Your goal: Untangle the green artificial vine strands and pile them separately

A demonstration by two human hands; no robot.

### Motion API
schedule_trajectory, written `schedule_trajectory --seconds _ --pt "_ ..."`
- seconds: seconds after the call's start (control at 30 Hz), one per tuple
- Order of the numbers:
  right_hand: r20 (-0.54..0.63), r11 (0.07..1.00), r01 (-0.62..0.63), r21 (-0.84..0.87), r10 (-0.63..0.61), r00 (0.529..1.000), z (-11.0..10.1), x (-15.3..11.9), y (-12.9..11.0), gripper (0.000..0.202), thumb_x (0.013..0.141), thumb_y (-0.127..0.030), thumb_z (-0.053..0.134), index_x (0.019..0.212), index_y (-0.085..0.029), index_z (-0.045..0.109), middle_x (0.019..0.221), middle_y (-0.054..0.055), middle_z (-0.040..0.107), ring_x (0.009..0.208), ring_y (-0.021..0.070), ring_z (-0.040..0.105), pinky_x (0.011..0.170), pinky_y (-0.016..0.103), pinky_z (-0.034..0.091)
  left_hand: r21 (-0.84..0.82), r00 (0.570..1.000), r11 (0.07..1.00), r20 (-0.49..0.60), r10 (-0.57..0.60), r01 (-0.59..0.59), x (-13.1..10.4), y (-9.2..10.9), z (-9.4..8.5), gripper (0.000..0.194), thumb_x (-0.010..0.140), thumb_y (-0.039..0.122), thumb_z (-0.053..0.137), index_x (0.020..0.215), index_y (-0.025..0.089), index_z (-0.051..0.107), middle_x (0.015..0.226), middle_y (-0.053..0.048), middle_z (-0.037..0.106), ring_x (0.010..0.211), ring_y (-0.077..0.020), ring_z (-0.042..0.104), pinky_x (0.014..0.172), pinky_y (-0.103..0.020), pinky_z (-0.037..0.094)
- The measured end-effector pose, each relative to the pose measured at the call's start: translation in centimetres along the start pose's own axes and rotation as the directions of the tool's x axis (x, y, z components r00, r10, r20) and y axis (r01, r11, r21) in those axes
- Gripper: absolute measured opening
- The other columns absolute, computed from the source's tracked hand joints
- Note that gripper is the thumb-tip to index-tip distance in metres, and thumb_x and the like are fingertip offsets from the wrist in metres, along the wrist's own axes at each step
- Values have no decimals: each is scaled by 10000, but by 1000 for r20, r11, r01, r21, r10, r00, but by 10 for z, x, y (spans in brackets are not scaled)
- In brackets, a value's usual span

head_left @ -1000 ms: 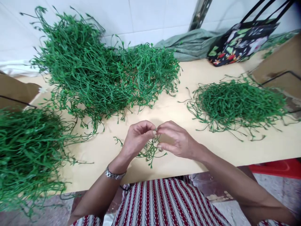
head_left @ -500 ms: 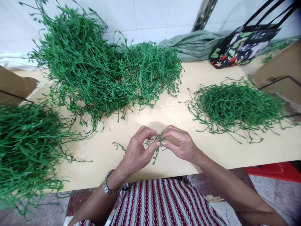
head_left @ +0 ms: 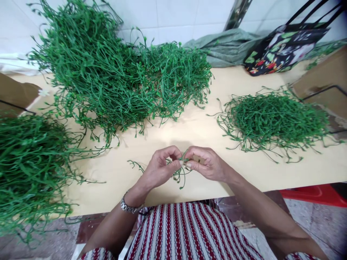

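Observation:
My left hand [head_left: 163, 166] and my right hand [head_left: 207, 163] meet over the front of the table, each pinching the same green plastic plant stem [head_left: 183, 159] between thumb and forefinger. Thin curly ends of the stem hang below the fingertips. The exact spot where the thumbs press is partly hidden. Beside my left hand a loose green stem [head_left: 136, 165] lies on the tabletop, its lower part covered by the hand. A metal watch is on my left wrist.
A large heap of green stems [head_left: 100, 76] lies at the back left, another pile [head_left: 29, 166] at the left edge, and a smaller pile [head_left: 279, 122] at the right. Cardboard boxes [head_left: 322, 77] stand at both sides. A flowered bag [head_left: 284, 50] leans at the back right.
My fingers have shifted slightly on the stem, and its hanging ends have changed position. The view has tilted a little; the piles look the same.

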State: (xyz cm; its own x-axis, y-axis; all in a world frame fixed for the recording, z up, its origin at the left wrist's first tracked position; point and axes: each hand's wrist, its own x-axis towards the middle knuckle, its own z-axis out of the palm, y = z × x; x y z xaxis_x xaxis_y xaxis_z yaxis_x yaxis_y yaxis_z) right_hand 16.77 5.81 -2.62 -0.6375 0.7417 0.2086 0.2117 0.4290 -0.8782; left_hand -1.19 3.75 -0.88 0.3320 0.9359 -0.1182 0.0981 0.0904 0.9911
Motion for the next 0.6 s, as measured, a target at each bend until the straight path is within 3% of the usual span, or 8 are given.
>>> schedule_trajectory --seconds 0.17,0.23,0.37,0.47,0.6 --pt "6 978 152 -145 -153 988 -2 2 -5 97 846 -163 465 786 -130 532 653 6 492 602 93 441 565 210 364 202 993 975 87 77 -93 2 2 -4 157 776 234 540 651 146 502 598 26 437 588 -97 383 578 -240 318" --pt "75 951 231 -204 -220 973 -5 3 -6 176 868 -180 419 731 -138 520 628 9 473 609 108 418 591 238 356 229 976 960 182 121 -162 3 3 -6 183 782 202 519 610 148 492 567 29 428 586 -100 384 611 -251 323" --pt "292 928 331 -170 -274 916 -13 5 -3 270 871 -188 375 618 -158 463 582 -2 430 597 117 372 617 269 338 188 892 948 424 156 -255 6 6 -8 235 773 135 490 542 147 452 521 36 408 552 -92 377 655 -268 321" --pt "415 937 342 -69 -285 864 -17 8 -2 260 842 -139 367 594 -164 440 584 -7 426 598 114 358 616 264 330 140 854 968 508 112 -210 8 5 -7 238 764 146 495 530 148 453 519 26 415 566 -103 390 632 -266 316" --pt "482 947 314 69 -307 821 -19 14 -5 296 873 -172 350 592 -173 444 583 -9 426 600 112 372 627 258 348 66 839 992 541 58 -112 8 1 -8 228 743 166 527 520 153 482 511 21 414 562 -111 376 592 -261 315"
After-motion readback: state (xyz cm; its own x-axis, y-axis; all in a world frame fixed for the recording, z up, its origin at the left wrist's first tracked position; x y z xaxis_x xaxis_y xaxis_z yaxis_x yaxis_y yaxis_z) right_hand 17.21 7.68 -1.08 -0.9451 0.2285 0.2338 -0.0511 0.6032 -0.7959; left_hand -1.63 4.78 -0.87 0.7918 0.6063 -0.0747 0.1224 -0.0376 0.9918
